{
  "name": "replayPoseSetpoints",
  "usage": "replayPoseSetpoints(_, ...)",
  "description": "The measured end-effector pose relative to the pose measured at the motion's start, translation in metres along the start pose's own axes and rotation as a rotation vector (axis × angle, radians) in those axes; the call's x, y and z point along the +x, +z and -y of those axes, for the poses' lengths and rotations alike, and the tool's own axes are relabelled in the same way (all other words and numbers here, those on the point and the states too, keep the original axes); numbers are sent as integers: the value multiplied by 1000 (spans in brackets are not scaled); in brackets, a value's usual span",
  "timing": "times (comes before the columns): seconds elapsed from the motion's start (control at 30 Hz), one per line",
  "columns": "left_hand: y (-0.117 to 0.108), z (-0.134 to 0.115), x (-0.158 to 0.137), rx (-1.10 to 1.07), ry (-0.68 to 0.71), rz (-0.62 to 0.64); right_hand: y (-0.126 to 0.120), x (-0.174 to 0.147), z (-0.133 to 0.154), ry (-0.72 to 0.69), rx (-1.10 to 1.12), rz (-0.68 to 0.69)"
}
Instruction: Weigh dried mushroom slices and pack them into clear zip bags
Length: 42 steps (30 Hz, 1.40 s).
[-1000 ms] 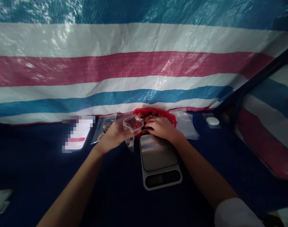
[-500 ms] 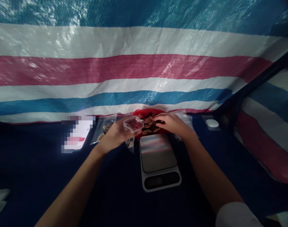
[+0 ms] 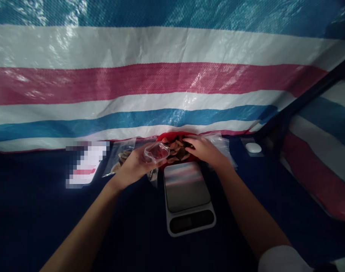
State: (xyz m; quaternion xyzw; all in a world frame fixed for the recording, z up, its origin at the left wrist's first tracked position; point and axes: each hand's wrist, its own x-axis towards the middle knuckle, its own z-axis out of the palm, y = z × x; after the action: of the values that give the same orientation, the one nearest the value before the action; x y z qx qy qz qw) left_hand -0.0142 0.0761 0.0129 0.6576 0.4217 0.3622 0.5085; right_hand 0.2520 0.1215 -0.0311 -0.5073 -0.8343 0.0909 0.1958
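My left hand is closed around a small clear plastic bag, whose mouth is spread wide beside the red container. Brown dried slices fill that red container; whether it is a bowl or a bag is hard to make out. Over the right side of the slices, my right hand reaches in with bent fingers, thumb and forefinger apart. Its fingertips touch the slices, and no held piece is plain to see. Just in front lies a white kitchen scale with a bare metal plate and a dark display.
Left of my left hand are clear bags of slices and a phone with a lit, blurred screen. More clear bags lie behind my right hand. A white oval object sits on the dark blue surface. Striped sheeting rises behind.
My right fingers have shifted slightly within the slices and uncovered more of them. The view has moved a little; my left hand keeps hold of the plastic bag.
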Motion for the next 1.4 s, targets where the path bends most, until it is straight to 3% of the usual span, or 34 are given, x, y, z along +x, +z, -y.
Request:
replayPoseSetpoints(0.3,-3,4,1,6,32,-10,2,3,0,5,4,-22)
replayPoseSetpoints(0.6,-1,2,0,-31,41,5,3,4,4,131,-15,-123)
replayPoseSetpoints(0.87,-2,4,0,13,42,27,18,5,2,73,-12,-83)
replayPoseSetpoints(1.4,2,5,0,29,76,7,15,4,6,72,-118,-94)
